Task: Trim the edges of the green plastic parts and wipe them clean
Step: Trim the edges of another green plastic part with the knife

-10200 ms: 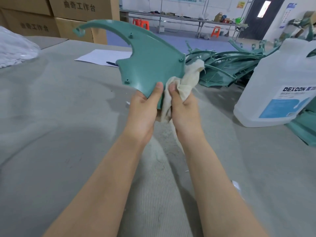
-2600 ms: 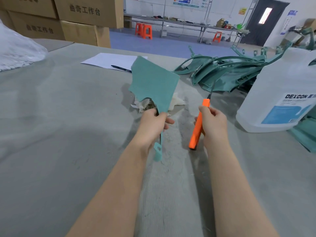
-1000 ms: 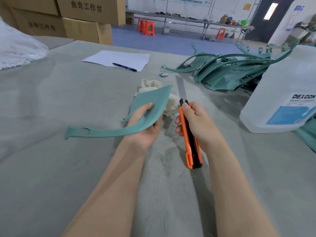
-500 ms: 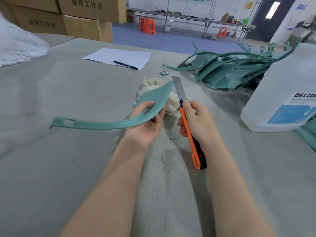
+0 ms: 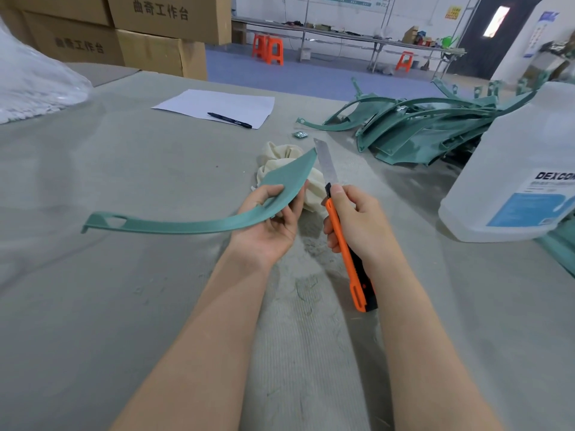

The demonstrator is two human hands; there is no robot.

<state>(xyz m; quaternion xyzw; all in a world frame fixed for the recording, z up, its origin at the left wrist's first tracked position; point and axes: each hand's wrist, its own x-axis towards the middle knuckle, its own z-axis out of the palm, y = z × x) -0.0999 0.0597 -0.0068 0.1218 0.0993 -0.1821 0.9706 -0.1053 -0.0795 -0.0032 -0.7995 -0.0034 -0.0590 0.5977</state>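
The green plastic part (image 5: 289, 178) is held over the table (image 5: 124, 306), its wide end gripped by the left hand (image 5: 270, 225); the utility knife (image 5: 345, 244) is clasped in the right hand (image 5: 357, 225), its long blade (image 5: 325, 164) just beside the part's edge, perhaps touching; by a slip, the left hand could be cut.

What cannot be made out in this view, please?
Head view only.
The jug label: cut off by the right edge.
The cloth: partly behind the part and left hand.
The knife handle: partly covered by the right hand.
The small object near the pile: too small to identify.
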